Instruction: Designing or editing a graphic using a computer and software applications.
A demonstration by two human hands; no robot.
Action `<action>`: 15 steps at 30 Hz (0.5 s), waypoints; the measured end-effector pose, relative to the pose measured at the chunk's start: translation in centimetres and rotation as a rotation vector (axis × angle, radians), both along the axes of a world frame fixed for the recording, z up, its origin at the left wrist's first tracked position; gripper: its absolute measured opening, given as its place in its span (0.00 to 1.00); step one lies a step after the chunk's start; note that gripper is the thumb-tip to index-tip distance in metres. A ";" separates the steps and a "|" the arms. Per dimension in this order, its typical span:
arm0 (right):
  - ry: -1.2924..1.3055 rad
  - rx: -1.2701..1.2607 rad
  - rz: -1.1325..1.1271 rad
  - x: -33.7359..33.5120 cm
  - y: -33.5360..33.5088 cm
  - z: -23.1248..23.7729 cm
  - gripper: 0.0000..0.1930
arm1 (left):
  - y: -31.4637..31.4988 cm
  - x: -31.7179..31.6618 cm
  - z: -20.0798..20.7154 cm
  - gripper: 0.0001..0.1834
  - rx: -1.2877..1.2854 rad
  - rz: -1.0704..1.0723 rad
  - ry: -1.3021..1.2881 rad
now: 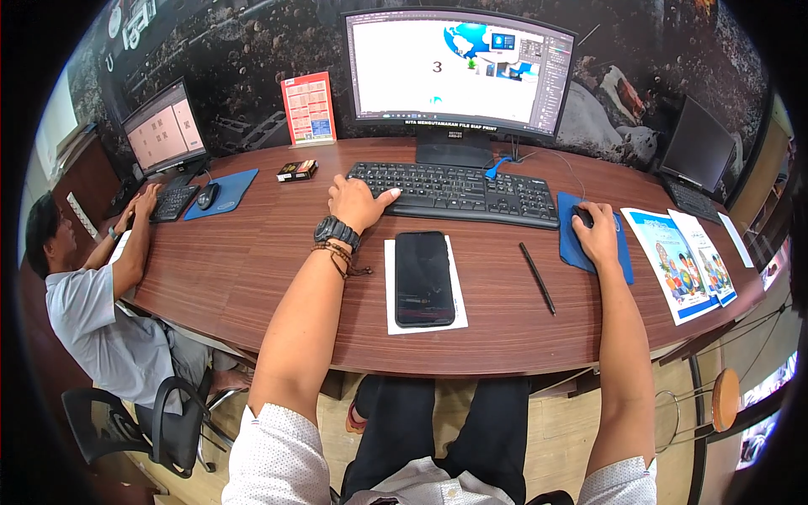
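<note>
My left hand (358,204) rests with its fingers apart on the left end of a black keyboard (467,189), the thumb over the lower row. A dark watch (337,231) and a beaded bracelet circle that wrist. On the right, my right hand (598,240) curls over a black computer mouse (582,215), which sits on a blue mouse pad (573,251). Between my forearms a black phone (424,278) lies face up on a white sheet (461,316). A black pen or stylus (537,278) lies to its right. Behind the keyboard stands a curved monitor (404,67) showing a design program.
Printed booklets (673,265) lie right of the mouse pad. A small dark box (297,171) and a red calendar (309,109) stand at the back left. At far left another person (109,303) types at a second computer. A dark monitor (697,145) stands far right.
</note>
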State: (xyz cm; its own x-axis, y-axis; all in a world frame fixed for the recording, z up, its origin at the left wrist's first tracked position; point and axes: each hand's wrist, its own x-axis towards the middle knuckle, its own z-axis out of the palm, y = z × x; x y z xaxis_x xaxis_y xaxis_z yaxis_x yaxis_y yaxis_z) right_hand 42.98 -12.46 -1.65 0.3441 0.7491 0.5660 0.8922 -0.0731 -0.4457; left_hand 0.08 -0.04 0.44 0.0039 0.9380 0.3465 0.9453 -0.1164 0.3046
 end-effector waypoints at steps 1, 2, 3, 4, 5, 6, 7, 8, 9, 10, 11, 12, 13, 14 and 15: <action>-0.001 0.004 0.000 0.0 0.0 0.0 0.18 | 0.0 0.0 0.0 0.49 0.000 -0.001 0.000; -0.001 0.004 0.000 0.0 0.0 0.0 0.18 | 0.0 0.0 0.0 0.48 -0.006 0.000 -0.001; -0.004 0.004 0.002 0.1 0.0 0.0 0.18 | 0.1 0.0 0.0 0.48 -0.011 0.000 -0.002; -0.007 0.004 0.005 0.1 0.0 0.0 0.18 | 0.0 0.1 0.0 0.48 -0.011 -0.001 -0.001; -0.006 0.005 0.005 0.1 0.0 0.0 0.18 | 0.0 0.1 0.0 0.48 -0.003 -0.001 -0.003; -0.008 0.004 0.003 0.1 -0.1 0.1 0.18 | 0.0 0.1 0.0 0.48 0.005 -0.002 -0.004; -0.009 0.003 0.002 0.1 -0.1 0.1 0.18 | -0.1 0.1 0.0 0.48 0.004 -0.002 -0.003; -0.008 0.003 0.001 0.0 -0.1 0.1 0.18 | -0.1 0.1 0.0 0.48 0.002 -0.001 -0.004; -0.008 0.004 0.002 -0.2 -0.2 0.2 0.18 | -0.1 0.0 0.0 0.48 0.000 0.000 -0.005; -0.009 0.005 0.002 -0.3 -0.2 0.3 0.18 | -0.1 0.0 0.0 0.48 0.000 -0.001 -0.004; -0.009 0.005 0.001 -0.3 -0.2 0.3 0.18 | -0.1 0.1 0.0 0.48 0.006 -0.002 -0.004; -0.002 0.001 0.001 -0.3 -0.3 0.3 0.18 | -0.1 0.1 0.0 0.48 0.012 -0.003 -0.003; 0.006 -0.004 0.002 -0.3 -0.3 0.3 0.18 | -0.1 0.1 -0.1 0.48 0.012 -0.004 -0.003; 0.006 -0.004 0.002 -0.2 -0.2 0.3 0.18 | -0.1 0.0 -0.1 0.48 0.016 -0.003 -0.004; 0.001 -0.009 -0.005 -0.2 -0.2 0.3 0.18 | -0.1 0.0 -0.1 0.48 0.021 -0.003 -0.004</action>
